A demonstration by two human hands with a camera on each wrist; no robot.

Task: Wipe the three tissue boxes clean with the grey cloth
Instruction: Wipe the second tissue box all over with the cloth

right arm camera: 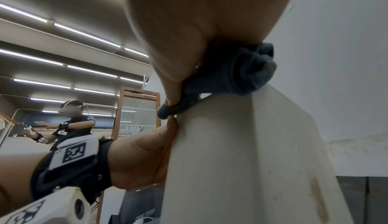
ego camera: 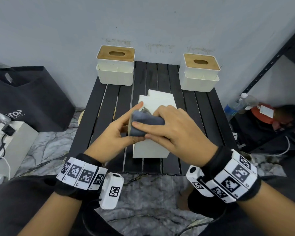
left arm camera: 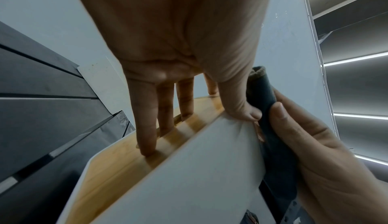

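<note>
The middle tissue box (ego camera: 153,147) lies on its side on the black slatted table (ego camera: 211,116), its wooden lid (left arm camera: 117,166) facing left. My left hand (ego camera: 124,130) grips it, fingers (left arm camera: 147,128) flat against the lid and the thumb hooked over the white upper edge. My right hand (ego camera: 157,132) holds the bunched grey cloth (ego camera: 146,122) and presses it onto the top of the box (right arm camera: 241,161) beside the left thumb. The cloth (right arm camera: 241,74) sits on the box's upper corner. Two other tissue boxes stand upright at the back left (ego camera: 115,65) and back right (ego camera: 200,72).
A black bag (ego camera: 29,96) and a white device with cables (ego camera: 7,142) sit on the floor to the left. A water bottle (ego camera: 235,104), a red container (ego camera: 262,114) and a black metal rack (ego camera: 271,65) are on the right. Another person (right arm camera: 69,123) stands far off.
</note>
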